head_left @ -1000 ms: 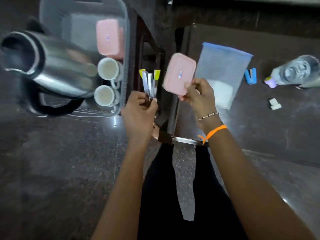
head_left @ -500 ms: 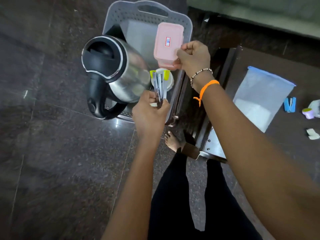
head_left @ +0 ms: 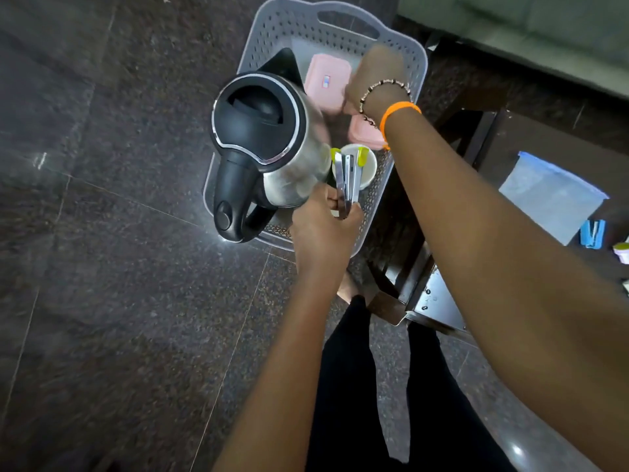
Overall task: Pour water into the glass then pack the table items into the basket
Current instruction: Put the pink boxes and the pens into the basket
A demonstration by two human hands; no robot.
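**Packing the basket on the floor**

Dark stone floor carries the grey basket (head_left: 412, 52), low for easy loading. Inside stand kettle (head_left: 269, 137) and cup (head_left: 369, 165). Right hand (head_left: 377, 80), blurred, apparently grips a pink container (head_left: 325, 80); left hand (head_left: 323, 229) pinches tongs (head_left: 347, 178) above the cup.

Dark speckled granite floor (head_left: 112, 267), dark wooden table (head_left: 476, 137), green sofa (head_left: 531, 32).
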